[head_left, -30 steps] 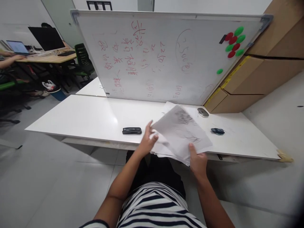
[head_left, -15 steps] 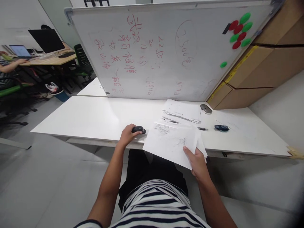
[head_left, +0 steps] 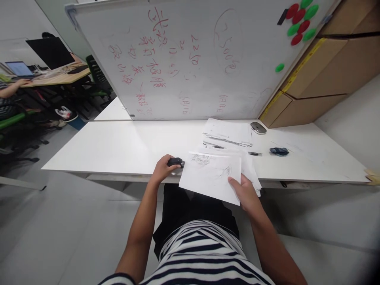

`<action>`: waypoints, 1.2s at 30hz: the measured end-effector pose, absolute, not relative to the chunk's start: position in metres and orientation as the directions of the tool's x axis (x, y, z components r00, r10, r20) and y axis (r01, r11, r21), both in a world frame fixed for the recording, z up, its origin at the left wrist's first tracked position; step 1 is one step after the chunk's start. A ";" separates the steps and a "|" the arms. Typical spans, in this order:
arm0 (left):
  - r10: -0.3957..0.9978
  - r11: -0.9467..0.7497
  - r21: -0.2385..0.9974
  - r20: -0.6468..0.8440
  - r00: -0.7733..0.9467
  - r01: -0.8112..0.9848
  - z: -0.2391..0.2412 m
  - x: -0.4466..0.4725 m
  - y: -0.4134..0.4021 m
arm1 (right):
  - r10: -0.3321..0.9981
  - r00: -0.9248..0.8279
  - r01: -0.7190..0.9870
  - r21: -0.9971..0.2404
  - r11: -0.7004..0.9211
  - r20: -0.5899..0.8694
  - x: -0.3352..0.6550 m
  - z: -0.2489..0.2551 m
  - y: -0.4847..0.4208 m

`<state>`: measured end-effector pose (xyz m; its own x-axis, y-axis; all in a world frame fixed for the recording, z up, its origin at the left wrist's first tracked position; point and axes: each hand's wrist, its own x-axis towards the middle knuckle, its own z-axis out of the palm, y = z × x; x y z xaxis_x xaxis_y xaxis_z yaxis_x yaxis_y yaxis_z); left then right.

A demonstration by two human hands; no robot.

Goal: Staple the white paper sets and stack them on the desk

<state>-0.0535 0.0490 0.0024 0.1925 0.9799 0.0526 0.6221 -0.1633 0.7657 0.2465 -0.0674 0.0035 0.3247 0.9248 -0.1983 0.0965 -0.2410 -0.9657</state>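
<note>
My left hand (head_left: pixel 162 169) is closed around a black stapler (head_left: pixel 175 162) just above the white table's front edge. The stapler's front end points right, close to the left edge of the paper. Between the thumb and fingers of my right hand (head_left: pixel 246 192) is a sheet of paper (head_left: pixel 210 176) with dark pencil-like scribbles on it, tilted over the table edge. Whether it is one sheet or a few, I cannot tell. More loose paper (head_left: pixel 251 170) lies beneath and to the right of it, partly covered.
Behind are a paper stack (head_left: pixel 227 130), a computer mouse (head_left: pixel 258 128), a pen (head_left: pixel 254 153) and a dark blue object (head_left: pixel 279 151) on the white table (head_left: pixel 113 146). A whiteboard (head_left: pixel 190 87) stands at the back, with cardboard boxes (head_left: pixel 314 111) right. Another person's arm (head_left: pixel 13 89) shows far left.
The stapler has turned slightly and its front end now sits nearer the paper's left edge. The held paper has levelled a little. The whole view has shifted slightly with my head.
</note>
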 end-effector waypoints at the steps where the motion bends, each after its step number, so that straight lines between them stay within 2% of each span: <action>1: 0.981 -0.156 0.782 0.049 0.189 0.603 0.002 -0.055 0.049 | 0.925 0.323 0.093 -0.966 -0.240 -0.199 0.247 0.005 -0.068; 6: 0.986 -0.126 0.828 0.043 0.163 0.546 0.001 -0.057 0.049 | 0.938 0.278 0.068 -0.969 -0.236 -0.208 0.246 0.011 -0.070; 16: 0.971 -0.186 0.773 0.053 0.231 0.606 -0.001 -0.054 0.048 | 0.959 0.186 0.020 -0.975 -0.223 -0.215 0.232 0.014 -0.070; 21: 0.944 -0.278 0.644 0.045 0.328 0.712 0.002 -0.052 0.052 | 0.972 0.090 0.101 -0.969 -0.224 -0.215 0.231 0.022 -0.070; 25: 0.894 -0.422 0.487 0.087 0.439 0.765 0.005 -0.054 0.057 | 0.983 0.085 0.210 -0.961 -0.180 -0.165 0.227 0.027 -0.067; 27: 0.887 -0.440 0.458 0.089 0.453 0.772 0.008 -0.057 0.059 | 0.985 0.076 0.257 -0.951 -0.171 -0.156 0.220 0.027 -0.066; 29: 0.896 -0.402 0.490 0.036 0.442 0.774 0.016 -0.059 0.060 | 0.985 0.045 0.277 -0.945 -0.175 -0.169 0.212 0.025 -0.067; 32: 0.916 -0.292 0.612 -0.042 0.398 0.735 0.034 -0.054 0.065 | 0.982 0.013 0.291 -0.939 -0.183 -0.187 0.201 0.021 -0.068; 34: 0.932 -0.262 0.673 -0.010 0.363 0.692 0.043 -0.043 0.071 | 0.981 0.030 0.302 -0.934 -0.190 -0.190 0.197 0.018 -0.069; 36: 0.945 -0.281 0.658 0.061 0.322 0.699 0.044 -0.027 0.080 | 0.979 0.064 0.311 -0.928 -0.204 -0.194 0.197 0.017 -0.069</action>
